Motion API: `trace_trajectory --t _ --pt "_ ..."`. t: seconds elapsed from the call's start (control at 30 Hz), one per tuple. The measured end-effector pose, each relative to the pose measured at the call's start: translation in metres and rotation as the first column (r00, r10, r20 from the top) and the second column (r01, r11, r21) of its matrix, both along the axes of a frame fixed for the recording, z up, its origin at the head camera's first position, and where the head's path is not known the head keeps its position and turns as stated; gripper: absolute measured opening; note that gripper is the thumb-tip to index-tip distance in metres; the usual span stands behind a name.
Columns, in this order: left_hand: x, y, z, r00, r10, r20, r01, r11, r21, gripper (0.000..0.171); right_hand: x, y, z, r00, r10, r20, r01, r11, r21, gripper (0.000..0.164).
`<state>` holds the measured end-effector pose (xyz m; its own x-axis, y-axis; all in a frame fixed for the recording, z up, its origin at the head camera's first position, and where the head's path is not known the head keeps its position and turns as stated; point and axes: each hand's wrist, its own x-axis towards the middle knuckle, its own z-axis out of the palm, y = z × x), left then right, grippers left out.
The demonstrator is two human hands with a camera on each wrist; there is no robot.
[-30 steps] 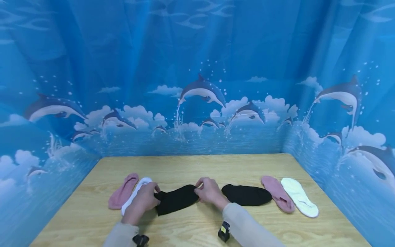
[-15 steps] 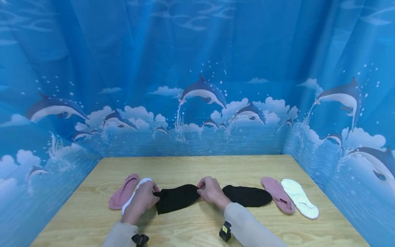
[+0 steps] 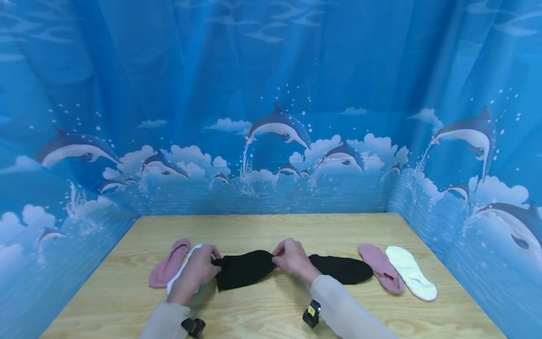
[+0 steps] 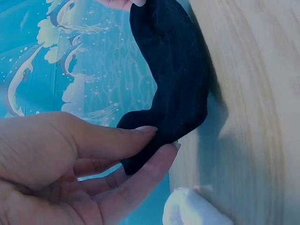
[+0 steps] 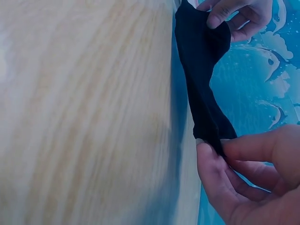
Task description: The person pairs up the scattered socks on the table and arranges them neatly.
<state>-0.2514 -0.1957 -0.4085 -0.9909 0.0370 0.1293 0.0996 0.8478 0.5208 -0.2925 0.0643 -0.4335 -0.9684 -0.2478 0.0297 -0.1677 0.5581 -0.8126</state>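
A black sock (image 3: 245, 269) stretches between both hands just above the table. My left hand (image 3: 199, 268) pinches its left end between thumb and fingers, a grip that shows closely in the left wrist view, where the sock (image 4: 180, 70) bends upward. The right hand (image 3: 292, 256) pinches the other end, seen in the right wrist view with the sock (image 5: 201, 70) held off the wood. Partly under the left forearm lies a white sock (image 3: 172, 284). A second black sock (image 3: 342, 270) lies flat beside the right wrist.
On the left of the table (image 3: 254, 315) lies a pink sock (image 3: 170, 263). At the right rest another pink sock (image 3: 382, 268) and a white sock (image 3: 410, 272), side by side. A blue dolphin-print curtain (image 3: 271, 188) closes off the back and sides.
The held black sock has risen slightly, and its right end has shifted a little to the right with the right hand. The other socks stay where they were.
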Motion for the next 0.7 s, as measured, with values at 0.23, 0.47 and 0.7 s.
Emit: trace_trajectory --t 0.23,0.47,0.7 --pt "-0.002 0.002 0.004 1.0 -0.011 -0.009 0.011 1.0 -0.002 0.023 -0.002 0.006 0.006 1.0 0.0 0.023 -0.001 1.0 0.014 0.007" --pt "-0.007 0.005 0.008 0.998 -0.011 0.056 0.011 1.0 -0.008 0.023 -0.003 0.011 0.009 1.0 0.004 0.028 -0.005 0.999 0.039 0.007" --pt "-0.011 0.008 0.009 0.998 -0.005 0.059 0.005 1.0 -0.005 0.024 -0.005 0.016 0.013 0.999 0.012 0.044 -0.013 0.999 0.032 0.008"
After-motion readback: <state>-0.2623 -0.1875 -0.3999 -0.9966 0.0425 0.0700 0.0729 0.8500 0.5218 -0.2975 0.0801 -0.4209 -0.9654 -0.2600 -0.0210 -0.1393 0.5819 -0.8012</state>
